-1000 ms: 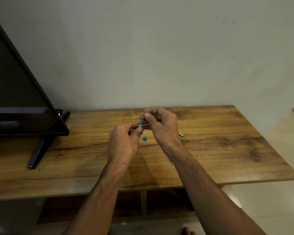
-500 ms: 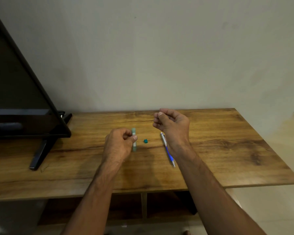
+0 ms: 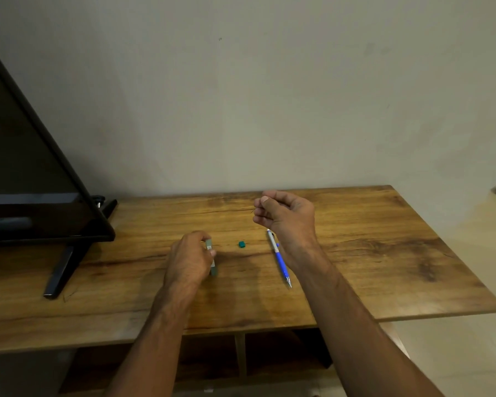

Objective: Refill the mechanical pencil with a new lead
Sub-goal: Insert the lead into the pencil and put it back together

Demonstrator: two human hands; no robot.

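Observation:
A blue and white mechanical pencil (image 3: 279, 257) lies on the wooden table (image 3: 384, 253), tip toward me, just left of my right wrist. My right hand (image 3: 284, 217) is raised above the table with thumb and fingers pinching a thin dark lead (image 3: 253, 210) that barely shows. My left hand (image 3: 191, 257) holds a slim grey-green lead case (image 3: 211, 257) low at the table top. A small teal cap (image 3: 242, 244) sits on the table between the case and the pencil.
A black screen (image 3: 26, 181) on a slanted stand (image 3: 66, 267) fills the table's left end. A plain wall stands behind the table. The table's right edge drops to a pale tiled floor (image 3: 470, 353). An open shelf lies under the table top.
My hands have parted from the middle. The left one went down and left with the lead case; the right one moved right and up with the lead, uncovering the pencil lying on the table.

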